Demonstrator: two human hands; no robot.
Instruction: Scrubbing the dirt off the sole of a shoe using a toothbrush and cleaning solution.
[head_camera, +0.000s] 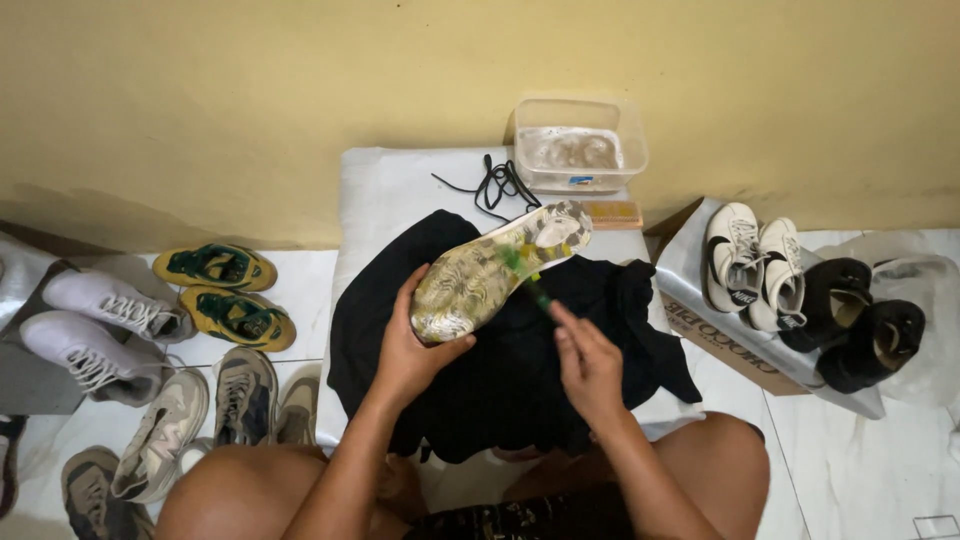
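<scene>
Head view: In the middle of the frame the left hand (408, 345) holds a shoe (497, 270) turned bottom up, so its speckled sole faces the camera. The left fingers (412, 290) wrap around the heel end and grip it tight. The toe end points to the upper right and sticks out into open air.

The right hand (588, 362) is just right of the shoe. Its fingers (560, 322) pinch a thin green brush (528, 280), which looks blurry. The brush tip touches the middle of the sole.

Under both hands lies a black cloth (500, 385). It is spread over a white surface (385, 190), and it hangs past the near edge toward the knees. The far part of the surface is bare white.

At the top middle a clear plastic tub (580, 145) sits against the yellow wall. A black shoelace (495, 185) lies just left of it, and a small orange brush (612, 213) lies just below it.

On the left, pairs of sneakers (215, 285) crowd the white floor. On the right, white shoes (755, 260) and black shoes (850, 320) sit on a cardboard box (720, 345), close to the right edge of the surface.
</scene>
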